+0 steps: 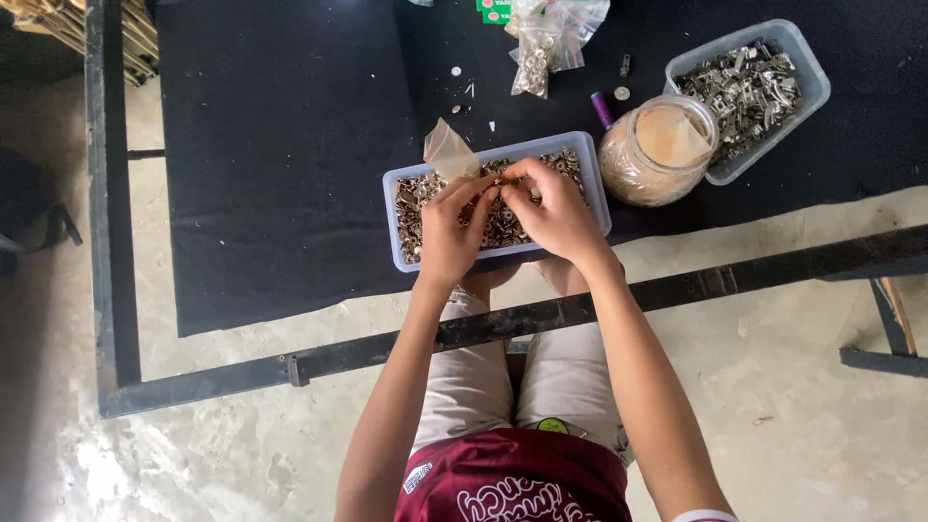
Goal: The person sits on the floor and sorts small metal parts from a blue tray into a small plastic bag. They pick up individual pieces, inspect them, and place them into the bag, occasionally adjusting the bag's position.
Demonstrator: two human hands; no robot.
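Both hands, the left hand (452,224) and right hand (553,208), pinch what looks like one tiny metal fitting (500,184) over the shallow tray (597,184) on the worktop (280,145) (already strewn with strays), so a slipping grip could drop it among identical pieces.

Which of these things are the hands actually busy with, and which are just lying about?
In use: left hand, right hand, tray of small metal rings.

Lying about: jar, tub of metal clips, plastic bags, purple spool.
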